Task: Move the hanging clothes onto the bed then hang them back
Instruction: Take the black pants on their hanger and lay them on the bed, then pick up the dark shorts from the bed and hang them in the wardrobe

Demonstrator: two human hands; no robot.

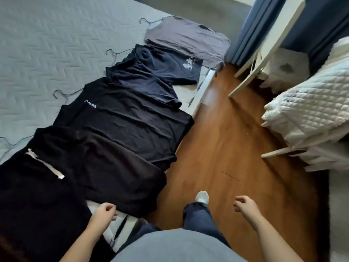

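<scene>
Several shirts on wire hangers lie in a row along the right edge of the bed (47,53): a grey shirt (187,38) farthest away, then a navy shirt (151,72), a black shirt with white lettering (122,118), another black shirt (105,167), and a black garment with a white strip (37,186) nearest me. Hanger hooks (62,94) stick out to the left of the collars. My left hand (105,212) hovers loosely curled over the bed edge beside the nearest black shirt, holding nothing. My right hand (245,205) hangs loosely curled over the wooden floor, empty.
A wooden floor (226,138) strip runs between the bed and a white rack draped with a white quilt (311,110) on the right. Blue curtains (251,25) hang at the back right. My leg and shoe (202,197) stand on the floor.
</scene>
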